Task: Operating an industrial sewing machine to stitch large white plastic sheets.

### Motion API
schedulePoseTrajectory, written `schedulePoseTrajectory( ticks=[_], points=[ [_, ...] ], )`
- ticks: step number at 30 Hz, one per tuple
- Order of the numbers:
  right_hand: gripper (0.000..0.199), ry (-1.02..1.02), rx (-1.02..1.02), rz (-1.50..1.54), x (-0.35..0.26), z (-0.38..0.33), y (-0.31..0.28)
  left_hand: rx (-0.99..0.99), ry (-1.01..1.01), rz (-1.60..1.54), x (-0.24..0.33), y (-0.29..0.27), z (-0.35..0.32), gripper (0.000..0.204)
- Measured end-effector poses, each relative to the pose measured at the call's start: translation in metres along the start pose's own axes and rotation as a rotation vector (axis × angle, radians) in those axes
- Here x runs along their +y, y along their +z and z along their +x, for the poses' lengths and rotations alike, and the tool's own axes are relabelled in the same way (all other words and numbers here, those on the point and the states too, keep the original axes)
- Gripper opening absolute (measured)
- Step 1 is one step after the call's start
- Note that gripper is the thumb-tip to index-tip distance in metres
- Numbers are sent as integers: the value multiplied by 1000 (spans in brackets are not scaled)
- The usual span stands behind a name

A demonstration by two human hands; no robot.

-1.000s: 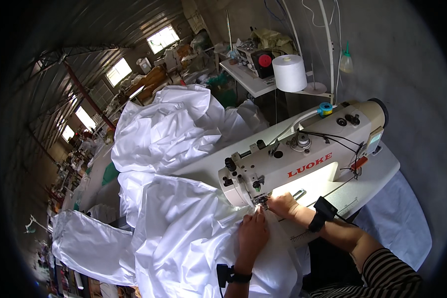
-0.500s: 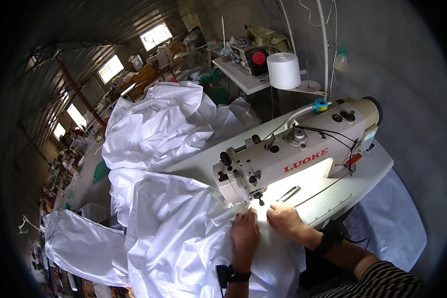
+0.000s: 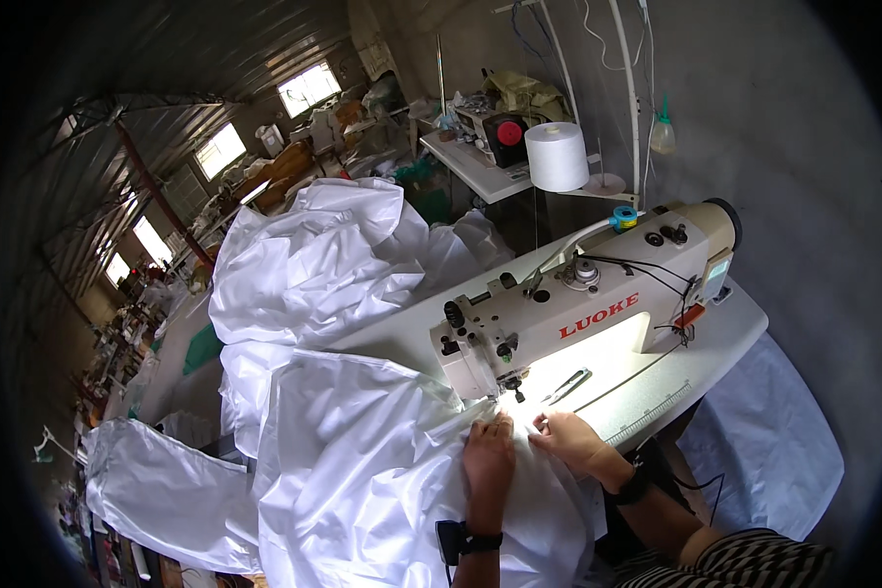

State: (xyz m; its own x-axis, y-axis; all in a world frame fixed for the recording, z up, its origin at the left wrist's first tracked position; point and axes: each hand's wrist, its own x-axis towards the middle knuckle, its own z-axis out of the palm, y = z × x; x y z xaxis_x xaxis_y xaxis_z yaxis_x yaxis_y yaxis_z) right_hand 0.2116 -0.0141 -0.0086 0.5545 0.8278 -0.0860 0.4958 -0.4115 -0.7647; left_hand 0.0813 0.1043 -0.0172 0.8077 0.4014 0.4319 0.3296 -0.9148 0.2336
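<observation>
A white sewing machine [image 3: 578,314] stands at a slant, its lamp lighting the bed beneath the arm. Glossy white fabric [image 3: 363,431] lies gathered in folds left of the needle and drapes over the near table edge. My left hand [image 3: 488,453] rests on this cloth just in front of the presser foot [image 3: 516,390], fingers bent together and gripping it. To its right, my right hand [image 3: 570,439] pinches the cloth's edge between thumb and forefinger; the exact hold is partly lost in the glare. Thread snips [image 3: 568,385] lie on the machine bed beyond my right hand.
A big white thread cone [image 3: 557,157] stands behind the machine. More white fabric [image 3: 314,260] is heaped at the far left, and another piece [image 3: 764,441] hangs at the right. A second worktable [image 3: 475,167] stands at the back. Thin black cables dangle from the machine.
My right hand has drawn slightly toward me, its thumb and forefinger now showing as a pinch. My left hand stays by the presser foot. The whole view has shifted a little.
</observation>
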Motion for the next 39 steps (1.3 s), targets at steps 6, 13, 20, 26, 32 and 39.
schedulePoseTrajectory(
  ticks=[6, 13, 20, 26, 32, 39],
  points=[
    [49, -117, 39, -146, -27, -18, 5, 10, -29, 4, -9, 9, -4, 33],
    [21, -350, 83, -490, -21, -11, 19, -14, 5, 138, 13, -7, 5, 40],
    [24, -91, 140, -390, -27, -3, 6, -30, -35, 194, -2, 11, -3, 42],
    [22, -205, 216, -395, -12, 12, 19, -101, 33, 313, 0, 11, 0, 46],
    [18, -158, 50, -4, -28, 9, 3, -29, 11, 122, 1, -3, -1, 42],
    [12, -516, 170, -521, -6, 12, 21, 25, -24, 55, 9, -9, -3, 40]
  ],
)
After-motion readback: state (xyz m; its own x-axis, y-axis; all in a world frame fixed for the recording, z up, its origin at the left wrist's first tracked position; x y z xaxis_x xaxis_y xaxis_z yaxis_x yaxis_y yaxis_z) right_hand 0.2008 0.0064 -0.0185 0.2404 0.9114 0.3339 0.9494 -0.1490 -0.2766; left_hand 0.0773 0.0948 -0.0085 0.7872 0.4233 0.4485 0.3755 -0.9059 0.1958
